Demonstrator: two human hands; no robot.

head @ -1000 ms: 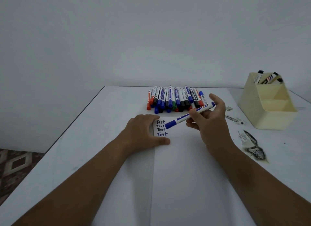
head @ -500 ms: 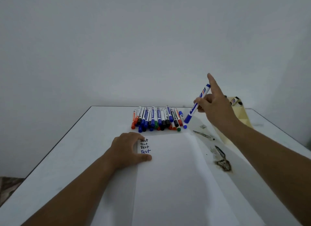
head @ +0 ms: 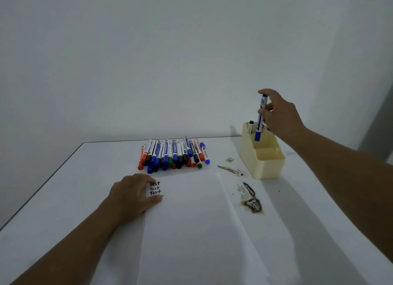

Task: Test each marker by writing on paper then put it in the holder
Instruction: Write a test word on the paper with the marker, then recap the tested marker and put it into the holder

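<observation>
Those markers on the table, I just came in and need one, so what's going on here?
A person is testing markers. The right hand holds a blue marker upright, cap down, over the cream holder, which already has a few markers in its back compartment. The left hand lies flat on the paper beside lines reading "Test". A pile of markers waits behind the sheet.

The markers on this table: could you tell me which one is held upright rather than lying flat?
The blue-capped marker in the right hand, cap down over the cream holder; the others lie in the pile.
</observation>
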